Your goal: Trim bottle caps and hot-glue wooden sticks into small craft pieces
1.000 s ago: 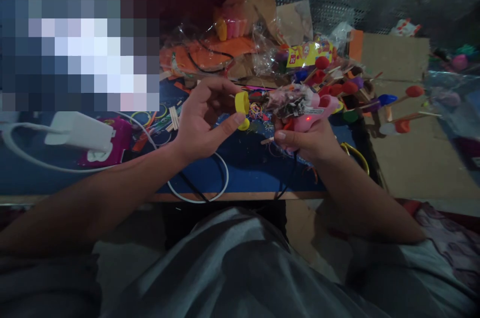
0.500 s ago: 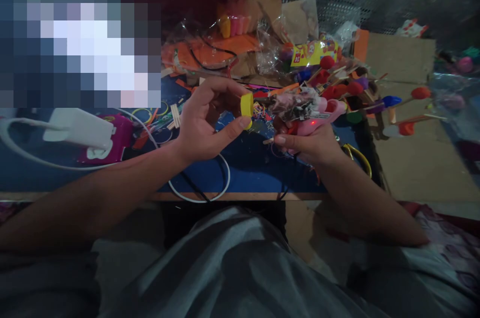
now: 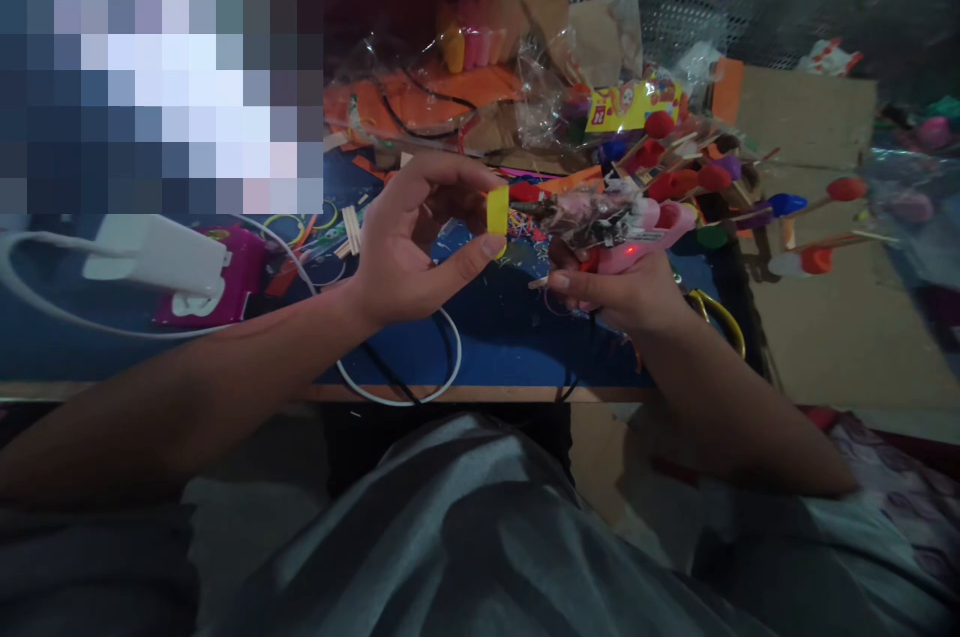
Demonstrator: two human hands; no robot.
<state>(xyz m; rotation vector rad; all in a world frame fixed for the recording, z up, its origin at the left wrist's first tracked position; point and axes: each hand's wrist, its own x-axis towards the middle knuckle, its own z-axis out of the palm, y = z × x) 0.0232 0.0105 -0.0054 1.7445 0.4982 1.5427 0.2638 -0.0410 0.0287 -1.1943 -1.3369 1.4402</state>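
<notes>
My left hand pinches a small yellow piece, a bent strip or ring, between thumb and fingertips. My right hand is wrapped round a pink hot glue gun whose red light glows. Its front end is coated in dark, ragged material, and the nozzle points left, right at the yellow piece; whether they touch I cannot tell. A short wooden stick pokes out by my right thumb. Below and behind the nozzle lie colourful thread scraps on the blue table.
At left, a white charger sits in a magenta power socket, with a white cable looping to the table edge. Clay-tipped sticks crowd the right, beside cardboard and yellow-handled scissors. Plastic packaging lies behind.
The yellow piece has turned so that its side faces me more. The glue gun's nozzle now shows close against it. Both hands stay nearly in place, and the view has shifted slightly.
</notes>
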